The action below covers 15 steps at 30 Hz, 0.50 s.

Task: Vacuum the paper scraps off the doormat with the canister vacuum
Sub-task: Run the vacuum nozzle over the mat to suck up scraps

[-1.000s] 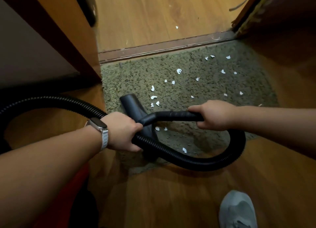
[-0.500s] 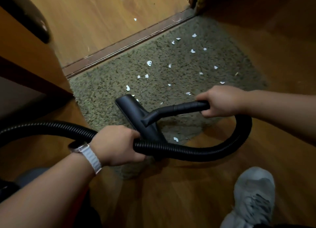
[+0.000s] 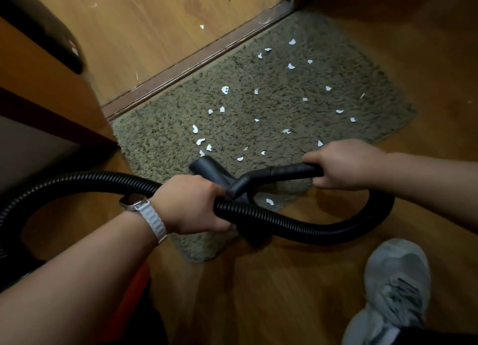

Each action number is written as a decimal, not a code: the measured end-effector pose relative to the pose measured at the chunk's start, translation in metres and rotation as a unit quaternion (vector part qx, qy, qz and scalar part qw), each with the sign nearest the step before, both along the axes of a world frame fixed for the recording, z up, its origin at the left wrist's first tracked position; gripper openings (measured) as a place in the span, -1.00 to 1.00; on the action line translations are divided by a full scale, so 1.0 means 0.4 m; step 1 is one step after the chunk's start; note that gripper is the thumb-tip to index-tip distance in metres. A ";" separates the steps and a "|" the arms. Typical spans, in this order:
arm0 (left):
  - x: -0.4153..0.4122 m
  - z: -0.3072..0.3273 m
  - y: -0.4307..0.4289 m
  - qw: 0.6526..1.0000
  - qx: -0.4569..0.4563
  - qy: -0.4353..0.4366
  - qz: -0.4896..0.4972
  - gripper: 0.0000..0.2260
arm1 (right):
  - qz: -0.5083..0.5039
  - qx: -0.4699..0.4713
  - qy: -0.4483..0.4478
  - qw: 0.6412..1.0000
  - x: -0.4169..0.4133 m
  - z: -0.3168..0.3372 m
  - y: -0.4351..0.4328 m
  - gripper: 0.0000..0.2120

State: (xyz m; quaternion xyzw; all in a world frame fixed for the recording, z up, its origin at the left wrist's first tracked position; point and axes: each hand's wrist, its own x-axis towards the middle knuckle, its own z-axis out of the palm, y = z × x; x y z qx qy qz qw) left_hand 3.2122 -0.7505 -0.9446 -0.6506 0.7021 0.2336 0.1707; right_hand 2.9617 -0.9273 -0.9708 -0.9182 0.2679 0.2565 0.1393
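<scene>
Dimly and warmly lit, brightest over the floor (image 3: 155, 34) beyond the threshold at top left. Falls off into deep shade along the right edge and the bottom corners. Casts a soft shadow below the hose (image 3: 297, 224) onto the doormat (image 3: 160, 148) and boards. Blurs the shoe (image 3: 395, 285) at lower right and the dark shape (image 3: 51, 39) at upper left. Bends straight lines near the edges; keeps the paper scraps (image 3: 225, 90) crisp mid-frame.
</scene>
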 end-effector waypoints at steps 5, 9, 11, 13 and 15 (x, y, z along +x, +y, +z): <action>0.011 0.005 0.000 1.000 -0.004 -0.006 -0.001 -0.50 | -0.051 -0.022 -0.009 0.998 -0.009 0.016 -0.045 -0.79; 0.023 0.009 0.002 1.000 -0.008 -0.008 -0.005 -0.48 | -0.008 -0.031 -0.015 0.999 0.049 0.015 -0.010 -0.77; 0.023 0.012 0.009 1.000 -0.002 -0.016 -0.006 -0.49 | 0.022 -0.031 -0.016 0.999 0.081 0.005 0.016 -0.77; 0.026 0.016 0.020 1.000 0.001 -0.018 -0.007 -0.49 | 0.034 -0.027 -0.015 0.999 0.100 -0.002 0.033 -0.79; 0.029 0.023 0.029 1.000 0.003 -0.013 -0.003 -0.48 | 0.020 -0.025 -0.006 0.999 0.097 0.000 0.029 -0.77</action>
